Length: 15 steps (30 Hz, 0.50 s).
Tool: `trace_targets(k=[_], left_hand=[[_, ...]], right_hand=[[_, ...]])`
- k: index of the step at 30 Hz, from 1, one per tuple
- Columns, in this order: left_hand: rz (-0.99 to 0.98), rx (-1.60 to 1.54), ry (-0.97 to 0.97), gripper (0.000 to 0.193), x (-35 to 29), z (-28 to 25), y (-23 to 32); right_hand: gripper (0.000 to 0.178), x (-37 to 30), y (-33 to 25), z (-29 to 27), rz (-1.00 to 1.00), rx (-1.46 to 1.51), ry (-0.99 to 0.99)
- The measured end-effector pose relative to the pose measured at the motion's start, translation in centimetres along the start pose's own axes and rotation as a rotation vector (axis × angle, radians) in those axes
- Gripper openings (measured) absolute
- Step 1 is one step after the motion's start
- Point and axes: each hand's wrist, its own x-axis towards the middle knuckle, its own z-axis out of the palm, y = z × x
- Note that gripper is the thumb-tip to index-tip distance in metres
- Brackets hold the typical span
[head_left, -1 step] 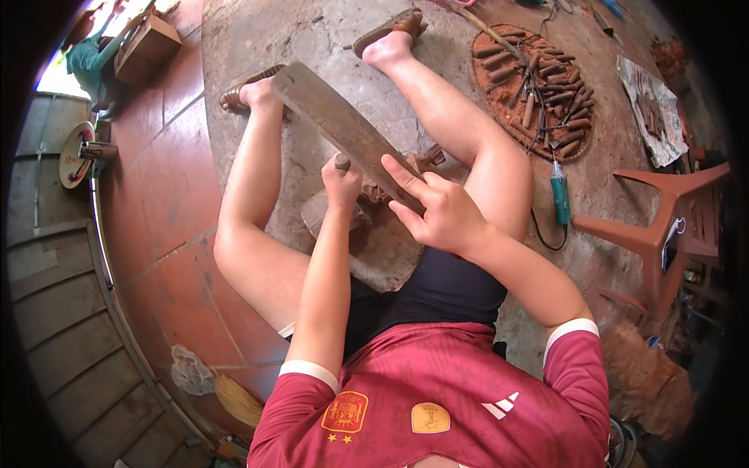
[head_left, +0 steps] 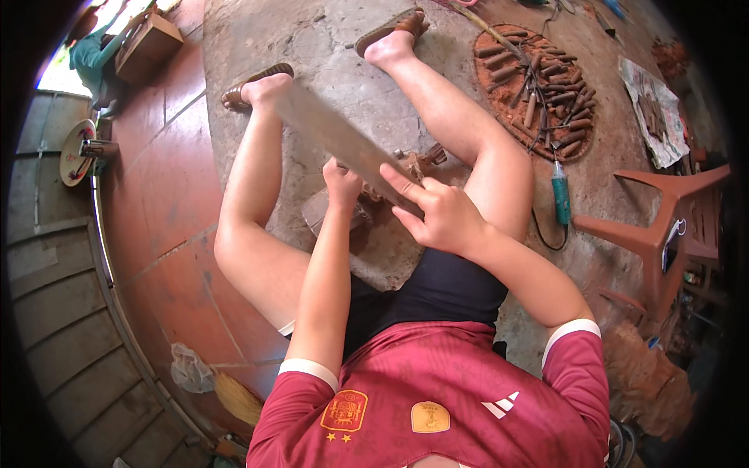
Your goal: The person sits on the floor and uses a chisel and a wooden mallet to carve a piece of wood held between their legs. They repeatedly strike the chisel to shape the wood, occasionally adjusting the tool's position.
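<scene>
Slanting across the space between my knees is a long flat wooden bar [head_left: 343,148], blurred by motion. My right hand [head_left: 446,218] grips its near end, with the forefinger laid along it. Closed in a fist, my left hand [head_left: 342,187] holds a chisel upright; its round handle end is now behind the bar, and its blade is hidden. Below both hands lies a brown carved wooden piece [head_left: 416,165], largely covered by the bar and hands. A greyish block [head_left: 321,212] sits beside it on the floor, left of the carving.
At the upper right, a round tray [head_left: 499,101] of reddish dust holds several wooden-handled chisels. A teal power tool [head_left: 560,199] with a cord lies near it. A brown plastic chair [head_left: 659,207] is at the right. Far left, another person [head_left: 92,58] is beside a wooden box [head_left: 148,51].
The bar has swung slightly and blurred, now covering the chisel's handle end that showed before. Both hands stay almost in place.
</scene>
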Motion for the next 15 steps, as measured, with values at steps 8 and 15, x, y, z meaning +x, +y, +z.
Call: trace_targets(k=[8, 15], left_hand=[[0.029, 0.037, 0.038, 0.009, 0.3, -0.6, -1.8], [-0.031, -0.051, 0.061, 0.009, 0.2, -0.4, -1.4]], right_hand=[[0.069, 0.3, -1.3, -1.0, -0.02, 0.033, -0.004], [0.069, 0.8, -0.6, -0.8, -0.021, 0.076, 0.007]])
